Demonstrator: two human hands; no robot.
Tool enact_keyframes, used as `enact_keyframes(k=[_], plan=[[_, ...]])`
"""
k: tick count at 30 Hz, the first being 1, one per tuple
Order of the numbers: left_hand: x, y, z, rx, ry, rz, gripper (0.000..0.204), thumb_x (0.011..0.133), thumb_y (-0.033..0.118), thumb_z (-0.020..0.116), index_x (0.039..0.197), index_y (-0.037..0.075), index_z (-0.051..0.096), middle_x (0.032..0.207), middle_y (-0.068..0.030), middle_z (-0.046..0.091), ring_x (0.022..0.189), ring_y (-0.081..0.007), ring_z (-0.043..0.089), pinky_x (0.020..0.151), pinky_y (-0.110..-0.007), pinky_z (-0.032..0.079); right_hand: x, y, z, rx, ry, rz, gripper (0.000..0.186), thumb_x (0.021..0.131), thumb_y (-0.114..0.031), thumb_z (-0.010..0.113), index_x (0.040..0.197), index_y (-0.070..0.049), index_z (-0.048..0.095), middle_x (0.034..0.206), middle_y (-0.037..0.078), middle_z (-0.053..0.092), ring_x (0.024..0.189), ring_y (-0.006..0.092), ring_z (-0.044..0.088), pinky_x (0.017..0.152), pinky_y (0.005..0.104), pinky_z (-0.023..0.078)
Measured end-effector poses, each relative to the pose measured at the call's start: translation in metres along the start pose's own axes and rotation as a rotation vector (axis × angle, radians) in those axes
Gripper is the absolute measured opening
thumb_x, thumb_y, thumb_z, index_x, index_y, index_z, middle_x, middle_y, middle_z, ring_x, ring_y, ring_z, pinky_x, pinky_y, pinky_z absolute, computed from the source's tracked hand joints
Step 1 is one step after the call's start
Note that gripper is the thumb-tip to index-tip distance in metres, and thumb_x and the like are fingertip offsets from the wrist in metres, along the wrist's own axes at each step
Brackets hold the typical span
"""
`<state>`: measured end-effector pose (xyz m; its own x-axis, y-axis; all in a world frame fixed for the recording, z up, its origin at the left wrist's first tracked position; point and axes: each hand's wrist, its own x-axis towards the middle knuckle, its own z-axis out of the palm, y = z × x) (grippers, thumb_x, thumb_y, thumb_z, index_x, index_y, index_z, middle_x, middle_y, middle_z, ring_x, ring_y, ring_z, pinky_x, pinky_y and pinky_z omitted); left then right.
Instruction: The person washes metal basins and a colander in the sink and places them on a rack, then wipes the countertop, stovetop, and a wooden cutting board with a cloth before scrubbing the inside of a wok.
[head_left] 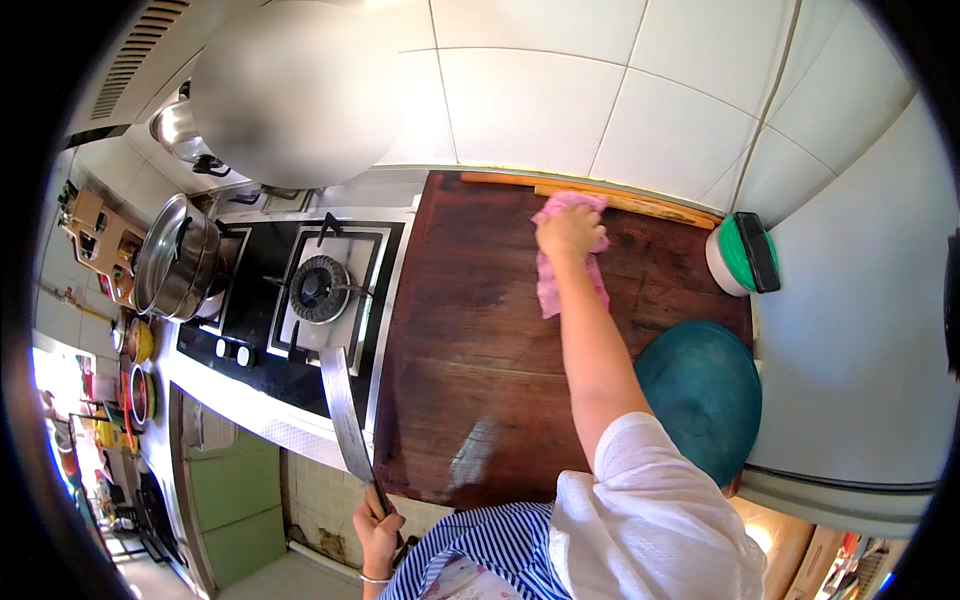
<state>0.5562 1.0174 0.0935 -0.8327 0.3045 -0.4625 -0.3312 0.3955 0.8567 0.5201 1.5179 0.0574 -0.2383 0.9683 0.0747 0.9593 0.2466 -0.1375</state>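
My left hand [379, 538] is closed round the wooden handle of a cleaver [346, 418]. Its broad blade points up and away, in front of the stove's near right edge. With my arm stretched far forward, my right hand [570, 234] presses a pink cloth [554, 288] onto the dark wooden worktop [470, 330], near its back edge. The cloth bunches under the fingers and trails toward me. A pale wet streak [472, 452] shines on the wood near the front edge.
Left of the worktop is a black gas stove [262, 345] with a steel pot [178, 262]. A round teal lid or board [702, 400] lies at the right, beside a pale fridge [860, 330]. A green-lidded tub [735, 255] stands in the back corner. Wooden strips [630, 205] line the tiled wall.
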Motion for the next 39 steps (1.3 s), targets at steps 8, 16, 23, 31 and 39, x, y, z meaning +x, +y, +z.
enact_keyframes(k=[8, 16, 23, 31, 39], plan=[[-0.001, -0.021, -0.025, 0.153, 0.043, 0.041, 0.017, 0.057, 0.004, 0.057, 0.073, 0.0, 0.051, 0.06, 0.0005, 0.043, 0.054, -0.0106, 0.039, 0.048, -0.025, 0.034, -0.115, -0.066, 0.016, 0.235, 0.043, -0.854, 0.046, 0.072, -0.038, 0.06, 0.105, -0.007, 0.055, 0.106, 0.009, 0.052, 0.096, 0.0277, 0.049, 0.073, 0.0456, 0.039], [0.03, -0.029, -0.081, 0.458, 0.037, 0.303, 0.025, 0.062, 0.016, 0.06, 0.08, 0.0, 0.052, 0.071, -0.0225, 0.057, 0.069, -0.038, 0.056, 0.062, -0.043, 0.044, -0.356, 0.034, -0.018, 0.335, -0.025, -1.129, 0.055, 0.065, -0.032, 0.067, 0.112, -0.007, 0.053, 0.118, 0.009, 0.049, 0.106, 0.03, 0.042, 0.089, 0.0489, 0.029], [0.064, -0.014, -0.096, 0.531, -0.145, 0.421, 0.024, 0.067, 0.018, 0.062, 0.078, 0.001, 0.049, 0.072, -0.0226, 0.057, 0.071, -0.0403, 0.056, 0.062, -0.045, 0.043, -0.43, 0.081, -0.019, 0.404, -0.011, -0.918, 0.043, 0.063, -0.017, 0.068, 0.103, -0.01, 0.058, 0.106, 0.007, 0.053, 0.094, 0.0303, 0.048, 0.079, 0.0413, 0.038], [0.078, 0.009, -0.047, 0.723, -0.345, 0.584, 0.033, 0.072, 0.029, 0.066, 0.078, 0.001, 0.05, 0.076, -0.022, 0.059, 0.073, -0.04, 0.057, 0.063, -0.045, 0.044, -0.502, 0.149, -0.033, 0.804, -0.325, -0.321, 0.04, 0.064, -0.012, 0.073, 0.101, -0.006, 0.059, 0.097, 0.015, 0.06, 0.088, 0.0316, 0.058, 0.079, 0.0362, 0.047], [0.11, 0.058, 0.088, 1.005, -0.351, 0.875, 0.041, 0.074, 0.039, 0.063, 0.087, 0.001, 0.053, 0.084, -0.0234, 0.06, 0.083, -0.0409, 0.057, 0.069, -0.047, 0.045, -0.437, 0.186, -0.064, 0.871, -0.26, -0.341, 0.037, 0.065, -0.017, 0.07, 0.098, -0.004, 0.059, 0.094, 0.014, 0.06, 0.089, 0.0309, 0.057, 0.077, 0.0383, 0.046]])
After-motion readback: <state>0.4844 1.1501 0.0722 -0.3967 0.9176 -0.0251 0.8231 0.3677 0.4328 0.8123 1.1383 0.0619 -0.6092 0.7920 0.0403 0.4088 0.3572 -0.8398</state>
